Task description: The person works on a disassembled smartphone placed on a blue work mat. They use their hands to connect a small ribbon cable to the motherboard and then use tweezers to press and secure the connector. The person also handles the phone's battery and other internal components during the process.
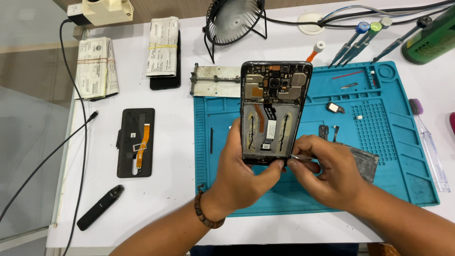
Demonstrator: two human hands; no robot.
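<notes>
An opened phone (pixel 272 111) with its back removed stands tilted above the teal work mat (pixel 403 156), showing its circuit board, camera and an orange flex cable. My left hand (pixel 241 168) grips the phone's lower left edge, thumb at its bottom. My right hand (pixel 327 170) holds thin metal tweezers (pixel 299 157) whose tip touches the phone's bottom right corner. A removed battery (pixel 365 163) lies on the mat, partly hidden behind my right hand.
A black back cover (pixel 136 142) with an orange flex lies left of the mat, a black pen-shaped device (pixel 100 207) below it. Screwdrivers (pixel 360 40), a small fan (pixel 234 21), a metal clamp (pixel 215 79), paper bundles (pixel 97 66), a brush (pixel 429 142) and small parts (pixel 335 107) surround the mat.
</notes>
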